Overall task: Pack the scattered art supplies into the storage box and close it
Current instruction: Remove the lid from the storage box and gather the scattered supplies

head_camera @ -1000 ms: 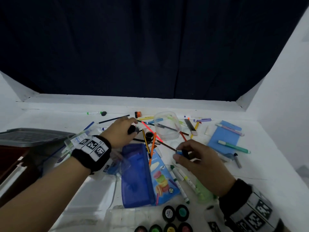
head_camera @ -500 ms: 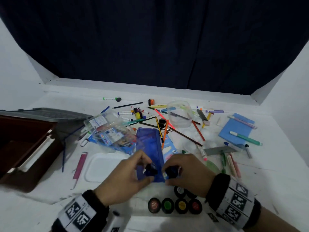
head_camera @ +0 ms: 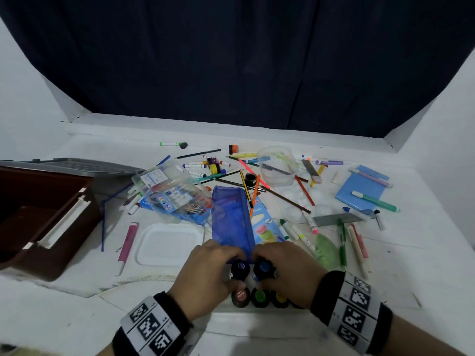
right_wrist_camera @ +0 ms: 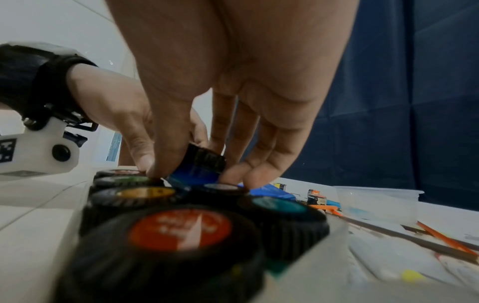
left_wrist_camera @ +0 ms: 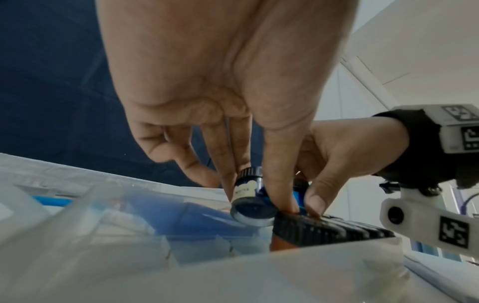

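My left hand (head_camera: 231, 267) pinches a dark blue paint jar (head_camera: 240, 269), tilted, between thumb and fingers, just above a clear paint tray (left_wrist_camera: 129, 225) at the table's near edge. Right beside it my right hand (head_camera: 270, 269) pinches a lighter blue paint jar (right_wrist_camera: 199, 167) with a black ribbed cap, also tilted. Both jars sit low over the tray's back row. The row in front holds a red-capped jar (head_camera: 240, 296), a green one (head_camera: 259, 296) and a yellow one (head_camera: 279, 298). The brown storage box (head_camera: 38, 222) stands open at the left, its grey lid (head_camera: 72, 165) behind it.
A blue mesh pencil case (head_camera: 232, 222) lies just beyond my hands, next to a white plastic lid (head_camera: 168, 244). Further back are a marker pack (head_camera: 177, 196), a clear tub (head_camera: 279, 165), a blue notebook (head_camera: 362, 188) and many loose pencils and markers.
Both hands have come back from the clutter in the middle of the table to the paint tray at the near edge, each carrying a small jar, and lowered them side by side.
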Demonstrator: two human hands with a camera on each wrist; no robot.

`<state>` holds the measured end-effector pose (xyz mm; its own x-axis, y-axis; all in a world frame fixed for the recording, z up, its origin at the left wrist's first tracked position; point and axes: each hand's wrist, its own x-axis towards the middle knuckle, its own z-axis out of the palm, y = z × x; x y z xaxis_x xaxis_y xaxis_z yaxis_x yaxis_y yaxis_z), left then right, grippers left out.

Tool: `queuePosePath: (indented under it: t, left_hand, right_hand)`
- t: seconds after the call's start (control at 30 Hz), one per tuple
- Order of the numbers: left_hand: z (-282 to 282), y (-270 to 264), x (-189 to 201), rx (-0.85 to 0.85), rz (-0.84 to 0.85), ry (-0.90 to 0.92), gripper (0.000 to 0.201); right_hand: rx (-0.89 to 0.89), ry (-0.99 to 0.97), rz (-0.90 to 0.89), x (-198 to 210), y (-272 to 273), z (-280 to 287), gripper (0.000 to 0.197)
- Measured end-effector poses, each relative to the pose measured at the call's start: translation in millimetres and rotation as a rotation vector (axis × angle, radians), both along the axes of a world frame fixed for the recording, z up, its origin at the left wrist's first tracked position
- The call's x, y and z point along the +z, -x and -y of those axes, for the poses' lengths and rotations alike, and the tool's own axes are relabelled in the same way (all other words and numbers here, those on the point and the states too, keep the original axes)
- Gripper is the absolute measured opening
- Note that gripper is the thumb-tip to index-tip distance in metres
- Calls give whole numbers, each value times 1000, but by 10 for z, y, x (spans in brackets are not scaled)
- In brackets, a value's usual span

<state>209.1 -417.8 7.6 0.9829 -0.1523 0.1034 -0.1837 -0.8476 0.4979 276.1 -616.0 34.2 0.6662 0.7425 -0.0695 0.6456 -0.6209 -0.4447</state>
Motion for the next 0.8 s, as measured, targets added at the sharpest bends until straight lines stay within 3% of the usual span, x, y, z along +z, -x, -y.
queuePosePath:
  t: [0.17, 0.4, 0.8]
  left_hand:
    - [48, -12, 20, 40, -98, 110, 43]
    - [77, -15, -6, -40, -98, 67, 32]
    - [89, -40, 97, 52, -25, -61, 46]
  right_hand:
    - [-7, 59, 9, 18, 11, -20, 31]
    - [50, 52, 8, 7, -10, 4, 20]
    - [45, 103, 4, 92, -33, -46, 31]
